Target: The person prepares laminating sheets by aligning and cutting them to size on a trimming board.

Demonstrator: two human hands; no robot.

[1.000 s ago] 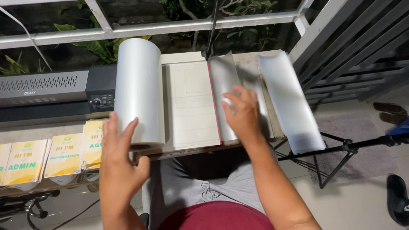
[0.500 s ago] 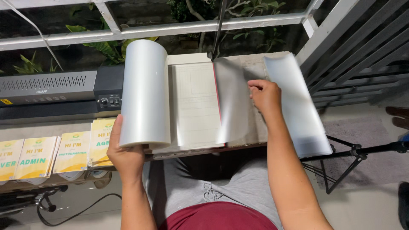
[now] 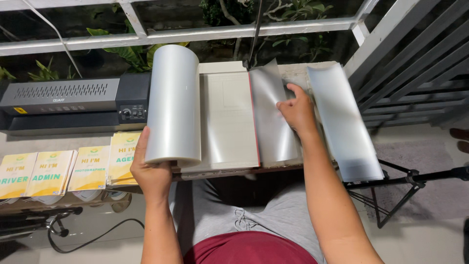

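My left hand grips the near end of a curled clear plastic laminating sheet, rolled into a tube over the left part of a flat pale sheet on the board. My right hand pinches the right edge of another clear sheet that stands bowed upward next to a thin red edge. Further right a third clear sheet lies curved and overhangs the board.
A grey and black laminator stands at the left. Yellow and green printed cards lie in a row below it. A black stand juts out at the right, a cable trails on the floor, and white railings run behind.
My left hand dropped from the tube's side to grip its near end. My right hand slid right, from the middle sheet's centre to its right edge.
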